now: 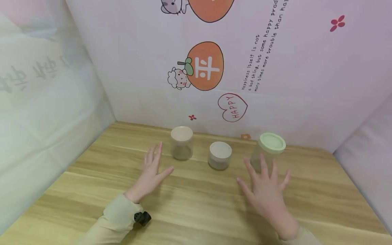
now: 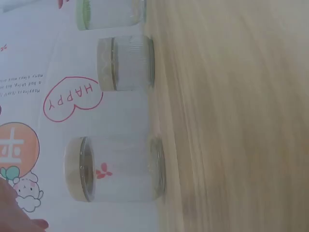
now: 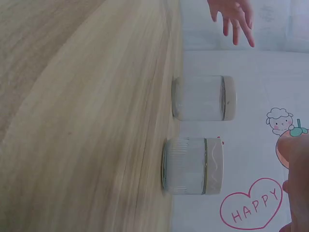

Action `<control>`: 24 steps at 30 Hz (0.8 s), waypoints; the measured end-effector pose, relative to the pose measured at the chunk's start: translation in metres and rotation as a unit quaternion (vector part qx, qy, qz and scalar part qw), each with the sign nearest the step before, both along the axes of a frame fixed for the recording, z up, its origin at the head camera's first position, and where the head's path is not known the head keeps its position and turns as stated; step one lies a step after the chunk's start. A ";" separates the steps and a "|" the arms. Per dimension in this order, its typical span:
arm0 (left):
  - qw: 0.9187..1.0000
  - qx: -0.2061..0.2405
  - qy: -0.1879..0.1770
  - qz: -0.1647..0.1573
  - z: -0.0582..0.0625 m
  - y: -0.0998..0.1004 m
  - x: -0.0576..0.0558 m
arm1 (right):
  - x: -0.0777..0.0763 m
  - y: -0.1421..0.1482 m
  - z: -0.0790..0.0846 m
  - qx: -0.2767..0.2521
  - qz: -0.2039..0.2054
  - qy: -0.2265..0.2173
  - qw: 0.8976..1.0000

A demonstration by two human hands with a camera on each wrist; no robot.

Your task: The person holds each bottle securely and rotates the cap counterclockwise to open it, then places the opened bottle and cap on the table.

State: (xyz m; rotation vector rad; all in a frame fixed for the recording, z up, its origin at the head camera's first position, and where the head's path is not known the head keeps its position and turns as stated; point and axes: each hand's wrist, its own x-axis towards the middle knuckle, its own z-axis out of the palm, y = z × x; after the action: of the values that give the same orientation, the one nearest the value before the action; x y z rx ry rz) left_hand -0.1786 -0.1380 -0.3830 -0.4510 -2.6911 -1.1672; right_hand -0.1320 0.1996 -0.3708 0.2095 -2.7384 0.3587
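Three clear jars with lids stand upright in a row near the back of the wooden table. The left jar (image 1: 182,144) has a beige lid, and my left hand (image 1: 151,175) hovers just left of it with fingers spread. In the middle is a shorter ribbed jar (image 1: 219,156) with a pale lid, touched by neither hand. A jar with a light green lid (image 1: 272,143) stands on the right. My right hand (image 1: 267,192) is in front of that one, fingers spread and partly covering it; contact cannot be made out. Both hands hold nothing.
The wooden table (image 1: 196,211) ends at a white printed cloth (image 1: 147,68) just behind the jars. More cloth hangs at the left and right sides. A small black device (image 1: 142,218) is strapped at the left wrist.
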 end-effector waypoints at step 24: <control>0.952 0.296 -0.071 0.046 -0.027 0.020 -0.066 | -0.011 -0.018 -0.019 -0.010 0.111 0.062 0.992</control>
State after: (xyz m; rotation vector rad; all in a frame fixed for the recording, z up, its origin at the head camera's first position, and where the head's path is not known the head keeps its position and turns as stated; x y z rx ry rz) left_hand -0.2446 -0.1184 -0.4097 -0.1471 -2.2612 -1.9324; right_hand -0.1430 0.1818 -0.3895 0.5150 -2.5931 0.4170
